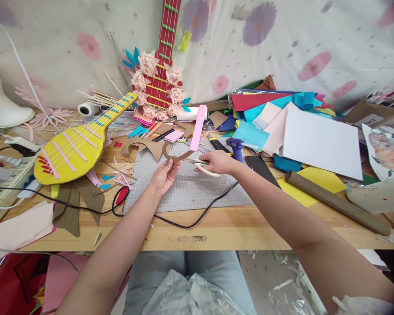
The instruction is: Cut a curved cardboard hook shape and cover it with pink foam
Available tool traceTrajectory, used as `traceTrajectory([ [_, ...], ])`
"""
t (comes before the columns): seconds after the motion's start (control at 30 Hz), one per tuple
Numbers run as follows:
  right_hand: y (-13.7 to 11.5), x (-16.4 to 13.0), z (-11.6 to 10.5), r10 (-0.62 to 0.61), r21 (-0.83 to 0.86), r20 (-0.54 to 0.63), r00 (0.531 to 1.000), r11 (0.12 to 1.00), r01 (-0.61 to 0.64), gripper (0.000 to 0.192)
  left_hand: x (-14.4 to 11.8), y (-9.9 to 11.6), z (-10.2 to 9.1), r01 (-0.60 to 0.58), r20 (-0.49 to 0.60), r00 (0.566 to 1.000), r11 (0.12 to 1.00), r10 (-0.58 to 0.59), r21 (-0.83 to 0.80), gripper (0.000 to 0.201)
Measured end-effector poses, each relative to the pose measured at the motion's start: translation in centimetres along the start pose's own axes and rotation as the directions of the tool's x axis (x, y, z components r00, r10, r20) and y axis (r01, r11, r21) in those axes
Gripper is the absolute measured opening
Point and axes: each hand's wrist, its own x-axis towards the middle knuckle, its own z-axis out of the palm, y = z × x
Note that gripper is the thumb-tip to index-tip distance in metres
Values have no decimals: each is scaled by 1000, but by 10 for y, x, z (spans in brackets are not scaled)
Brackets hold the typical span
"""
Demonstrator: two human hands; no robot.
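Curved brown cardboard strip, held above grey cutting mat; white-handled scissors cutting into its right end.

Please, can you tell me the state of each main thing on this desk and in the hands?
left hand: holding the brown cardboard strip
right hand: gripping the scissors, blades at the strip
yellow paper guitar: lying flat
red paper guitar: leaning upright
glue gun: lying unheld

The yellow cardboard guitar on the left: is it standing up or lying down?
Lying down. The yellow guitar rests flat on the wooden table, neck angled toward the wall, unlike the red guitar, which stands upright against the backdrop.
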Motion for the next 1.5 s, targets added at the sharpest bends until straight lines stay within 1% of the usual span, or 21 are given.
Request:
traceTrajectory([
  [0.13,-1,1,1,-1,-8,-10,1000,1000,0,55,1,-1,-1,4,9,1000,1000,-4,24,24],
  [0.23,1,0,1,7,21,-24,1000,1000,-6,53,2,-1,-4,-25,23,999,995,23,98,17],
  [0.3,5,-1,2,22,77,-6,1000,997,-21,53,2,0,-5,-65,64,996,982,54,176,9],
  [0.37,8,-3,2,29,147,36,999,989,-34,53,3,2,-7,-127,98,989,963,106,236,10],
  [0.43,12,-4,2,25,194,71,997,980,-38,53,5,4,-9,-199,105,979,944,177,264,12],
  [0.5,15,-6,3,17,215,90,996,976,-36,53,7,5,-10,-242,97,970,927,223,288,11],
  [0.63,18,-7,4,10,229,115,993,973,-37,54,9,4,-10,-230,78,973,914,216,335,13],
  [0.87,18,-7,-1,21,194,150,988,980,-50,54,8,-1,-8,-247,55,969,907,243,342,11],
  [1.03,16,-6,-3,30,155,144,989,986,-53,51,8,-2,-8,-262,26,963,903,269,339,9],
  [1.13,14,-5,-1,48,136,120,992,989,-64,49,8,-2,-8,-260,6,962,904,275,338,8],
  [1.27,14,-6,3,46,109,80,996,993,-55,47,8,-2,-9,-253,7,964,912,265,324,8],
  [1.37,15,-6,4,23,130,71,997,991,-32,47,8,-2,-9,-242,10,968,925,250,294,6],
  [1.5,17,-7,4,6,158,99,995,987,-22,50,8,-1,-9,-221,15,974,936,226,273,5],
])
